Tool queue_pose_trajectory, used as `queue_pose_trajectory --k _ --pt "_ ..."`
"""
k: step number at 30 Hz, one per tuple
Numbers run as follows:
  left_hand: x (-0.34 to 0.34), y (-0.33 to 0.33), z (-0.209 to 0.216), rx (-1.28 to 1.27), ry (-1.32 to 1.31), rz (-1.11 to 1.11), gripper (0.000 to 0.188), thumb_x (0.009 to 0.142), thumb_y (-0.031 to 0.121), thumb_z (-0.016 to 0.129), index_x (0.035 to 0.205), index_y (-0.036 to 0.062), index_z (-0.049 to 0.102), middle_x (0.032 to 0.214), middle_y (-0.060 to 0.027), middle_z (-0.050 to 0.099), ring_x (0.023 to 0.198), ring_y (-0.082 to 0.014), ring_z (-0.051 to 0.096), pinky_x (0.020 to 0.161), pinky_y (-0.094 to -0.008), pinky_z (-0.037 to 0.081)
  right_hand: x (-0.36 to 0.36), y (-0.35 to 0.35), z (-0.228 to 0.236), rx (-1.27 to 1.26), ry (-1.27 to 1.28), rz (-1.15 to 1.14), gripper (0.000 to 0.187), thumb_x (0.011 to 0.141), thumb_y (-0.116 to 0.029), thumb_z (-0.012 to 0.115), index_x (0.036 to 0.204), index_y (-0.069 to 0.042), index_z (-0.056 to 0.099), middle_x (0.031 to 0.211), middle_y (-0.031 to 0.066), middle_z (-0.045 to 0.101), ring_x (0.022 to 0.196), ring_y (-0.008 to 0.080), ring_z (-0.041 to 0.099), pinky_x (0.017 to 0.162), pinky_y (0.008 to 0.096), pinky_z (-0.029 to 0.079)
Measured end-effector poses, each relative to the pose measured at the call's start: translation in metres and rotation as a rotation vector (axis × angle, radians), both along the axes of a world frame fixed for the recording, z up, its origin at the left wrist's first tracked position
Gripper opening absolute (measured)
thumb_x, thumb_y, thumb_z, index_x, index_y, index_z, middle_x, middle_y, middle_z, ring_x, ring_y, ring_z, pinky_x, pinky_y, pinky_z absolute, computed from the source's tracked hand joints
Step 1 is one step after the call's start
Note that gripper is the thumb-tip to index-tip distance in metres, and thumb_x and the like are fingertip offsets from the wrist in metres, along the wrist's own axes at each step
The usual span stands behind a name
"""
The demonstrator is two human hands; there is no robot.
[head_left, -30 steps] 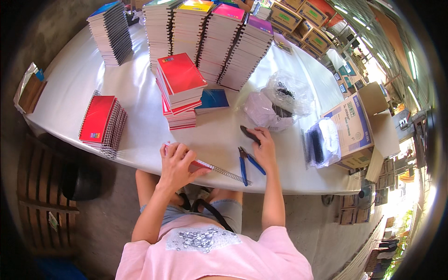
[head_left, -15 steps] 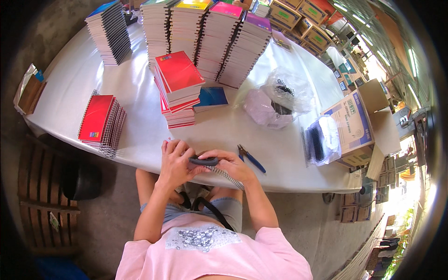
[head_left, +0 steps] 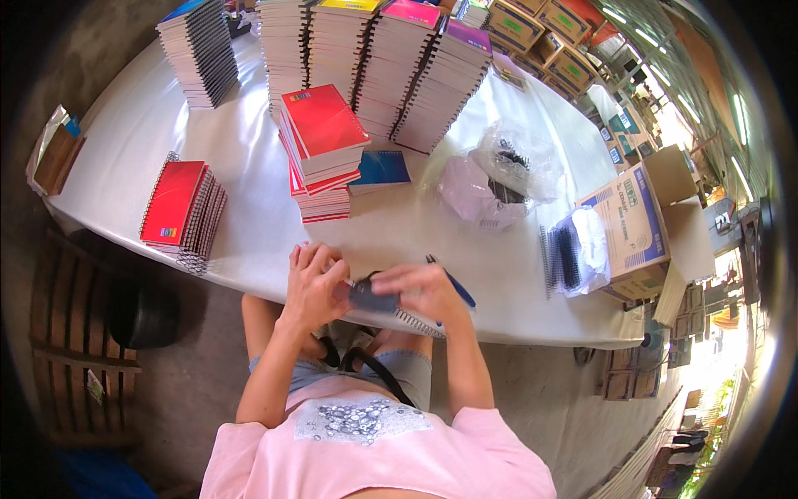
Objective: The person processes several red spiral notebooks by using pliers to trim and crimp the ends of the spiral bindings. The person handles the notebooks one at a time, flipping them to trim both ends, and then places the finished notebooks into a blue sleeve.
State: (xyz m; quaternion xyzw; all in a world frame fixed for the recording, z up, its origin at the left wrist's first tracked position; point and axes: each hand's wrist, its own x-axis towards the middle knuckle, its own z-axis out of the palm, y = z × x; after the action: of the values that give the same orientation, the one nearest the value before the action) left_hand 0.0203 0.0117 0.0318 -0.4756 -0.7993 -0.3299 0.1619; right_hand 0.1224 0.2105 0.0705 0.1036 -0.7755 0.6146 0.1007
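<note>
At the near table edge, my left hand (head_left: 316, 283) has its fingers curled on the left end of a dark grey rounded object (head_left: 374, 298). The object is smeared by motion, so its kind does not show. My right hand (head_left: 422, 291) is over its right side, fingers stretched leftward and blurred; whether they grip it I cannot tell. From below the object a spiral wire coil (head_left: 422, 323) runs right, under my right hand. Blue-handled pliers (head_left: 459, 287) lie just beyond that hand, partly covered by it.
Ahead stand red notebooks (head_left: 324, 125) in a stack, with a blue notebook (head_left: 382, 169) beside it. Spiral-bound red notebooks (head_left: 179, 204) sit left. Tall notebook stacks (head_left: 440, 87) line the back. A plastic bag of black coils (head_left: 495, 183) and an open carton (head_left: 628, 224) are right.
The dark object has tilted, showing a broader face. My right hand has shifted slightly rightward, its fingers now stretched over the object, and covers part of the pliers. My left hand stays nearly in place.
</note>
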Motion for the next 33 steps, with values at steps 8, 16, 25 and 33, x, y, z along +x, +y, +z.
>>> queue_pose_trajectory --k 8,16,25,33 --pt "-0.008 -0.002 0.007 0.202 -0.175 0.000 0.055 0.046 0.043 0.086 0.075 0.0060 0.057 0.125 -0.0163 0.042 0.107 -0.0356 0.041 0.084 -0.0449 0.040 -0.010 -0.003 0.011 0.244 0.012 0.007 0.043 0.061 0.007 0.063 0.099 -0.010 0.072 0.096 0.0096 0.068 0.089 0.0198 0.064 0.079 0.0287 0.050" --pt "-0.015 -0.003 -0.016 0.366 -0.318 -0.029 0.064 0.037 0.039 0.091 0.078 0.0077 0.053 0.119 -0.0164 0.033 0.108 -0.0342 0.038 0.085 -0.0430 0.040 -0.028 -0.004 0.007 0.094 0.009 0.034 0.032 0.064 0.001 0.061 0.093 -0.005 0.073 0.094 0.0134 0.069 0.083 0.0223 0.065 0.078 0.0314 0.050" --pt "-0.033 0.003 -0.045 0.739 -0.947 -0.056 0.093 0.032 0.037 0.094 0.097 0.0074 0.034 0.109 -0.0088 0.031 0.087 -0.0175 0.038 0.079 -0.0309 0.039 -0.045 -0.025 0.018 -0.048 0.129 0.232 0.038 0.063 0.005 0.059 0.097 -0.005 0.071 0.099 0.0114 0.069 0.087 0.0212 0.063 0.083 0.0295 0.048" --pt "-0.032 0.005 -0.046 0.571 -0.699 -0.130 0.105 0.029 0.044 0.094 0.100 0.0097 0.025 0.111 -0.0109 0.032 0.107 -0.0233 0.039 0.090 -0.0342 0.038 -0.060 -0.042 0.027 0.348 0.102 0.126 0.032 0.069 0.007 0.059 0.095 -0.005 0.072 0.097 0.0109 0.069 0.087 0.0145 0.064 0.078 0.0272 0.050"
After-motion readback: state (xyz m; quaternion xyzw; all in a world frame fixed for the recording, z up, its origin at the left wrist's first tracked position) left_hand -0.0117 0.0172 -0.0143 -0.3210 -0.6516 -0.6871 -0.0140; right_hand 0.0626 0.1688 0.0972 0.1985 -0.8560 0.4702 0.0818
